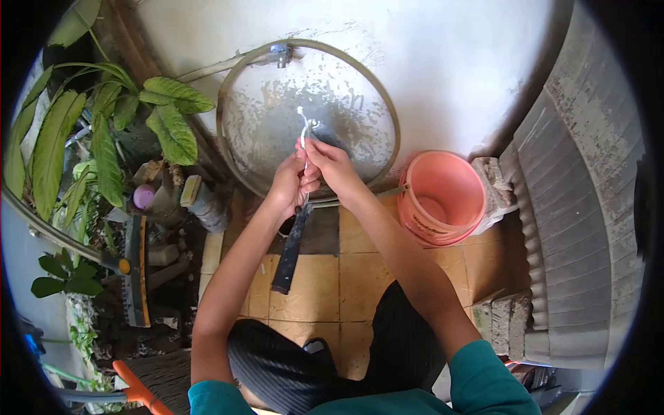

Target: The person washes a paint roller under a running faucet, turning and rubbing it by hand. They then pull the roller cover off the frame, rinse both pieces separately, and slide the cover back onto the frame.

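Observation:
Both of my hands are raised in front of the wall, close together with the fingers pinched. My left hand (pixel 289 183) is closed around a thin white cord (pixel 303 131), which rises above the fingertips to a loose end. Beside it, my right hand (pixel 332 164) pinches the same cord near its upper part. A black handle (pixel 290 256), speckled with white, hangs below my hands at a slant. Its upper end lies by the left hand's fingers, and how it is attached is hidden.
A hose loop (pixel 395 117) hangs around a wall tap (pixel 281 54). At right stand a pink bucket (pixel 415 187), concrete blocks (pixel 503 321) and grey corrugated sheets (pixel 574 180). Leafy plants (pixel 104 138) and pots crowd the left. An orange-handled tool (pixel 138 391) lies lower left.

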Demonstrator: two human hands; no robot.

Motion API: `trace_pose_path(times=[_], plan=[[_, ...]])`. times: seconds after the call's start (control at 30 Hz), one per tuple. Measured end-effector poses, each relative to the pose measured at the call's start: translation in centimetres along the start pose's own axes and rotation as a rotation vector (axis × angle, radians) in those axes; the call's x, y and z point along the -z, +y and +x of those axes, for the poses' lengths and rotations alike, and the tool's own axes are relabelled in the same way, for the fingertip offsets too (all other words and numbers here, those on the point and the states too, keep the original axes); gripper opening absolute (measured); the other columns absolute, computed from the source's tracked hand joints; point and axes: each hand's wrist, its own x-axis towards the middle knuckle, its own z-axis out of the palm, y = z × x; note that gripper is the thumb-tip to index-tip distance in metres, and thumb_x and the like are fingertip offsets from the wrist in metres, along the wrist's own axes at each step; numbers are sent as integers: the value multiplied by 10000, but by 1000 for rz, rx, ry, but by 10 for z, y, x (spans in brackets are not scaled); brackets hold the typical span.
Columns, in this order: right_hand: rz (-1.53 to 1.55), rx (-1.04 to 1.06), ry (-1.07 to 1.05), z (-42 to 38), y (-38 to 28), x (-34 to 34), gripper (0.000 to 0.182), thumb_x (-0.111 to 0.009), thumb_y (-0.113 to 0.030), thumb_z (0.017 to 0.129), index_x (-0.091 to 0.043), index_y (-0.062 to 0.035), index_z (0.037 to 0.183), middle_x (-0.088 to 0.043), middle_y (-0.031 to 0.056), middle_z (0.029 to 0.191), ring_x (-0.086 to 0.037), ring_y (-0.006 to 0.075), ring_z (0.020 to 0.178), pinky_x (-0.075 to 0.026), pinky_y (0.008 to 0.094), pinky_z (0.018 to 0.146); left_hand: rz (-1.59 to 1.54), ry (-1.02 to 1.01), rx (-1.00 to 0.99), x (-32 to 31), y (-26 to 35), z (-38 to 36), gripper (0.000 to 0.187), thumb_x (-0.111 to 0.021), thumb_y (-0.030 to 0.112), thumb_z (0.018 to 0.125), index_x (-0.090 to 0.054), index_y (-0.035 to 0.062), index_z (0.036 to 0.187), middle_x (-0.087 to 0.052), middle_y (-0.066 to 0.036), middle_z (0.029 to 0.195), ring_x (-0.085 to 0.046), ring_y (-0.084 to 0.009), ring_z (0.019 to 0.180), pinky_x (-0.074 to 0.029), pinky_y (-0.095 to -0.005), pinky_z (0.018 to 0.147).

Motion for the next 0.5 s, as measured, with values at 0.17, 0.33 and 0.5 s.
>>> trace_pose_path(times=[0.17,0.33,0.5], plan=[[67,-49,-38,0,16,-2,377,-621,-229,902,-585,-12,1209,-670,41,1026,-527,37,680,-446,195,643,-142,-88,92,7,-2,-26,262,-424,304,995,-463,63,899,-401,28,706,-296,-48,533,-303,-198,464],[154,-140,223,-5,10,-14,334,-702,-155,833,-639,20,1110,-689,68,970,-582,48,650,-466,208,539,316,180,106,-17,1,-47,187,-445,213,989,-484,31,998,-555,-35,830,-519,-95,612,-447,-221,555],[-44,-25,216,6,35,-27,379,-730,-158,807,-632,26,1123,-697,82,904,-557,48,526,-442,210,465,1117,446,-200,3,-19,-44,114,-414,53,934,-482,-20,989,-652,-126,723,-620,-180,484,-499,-328,489]])
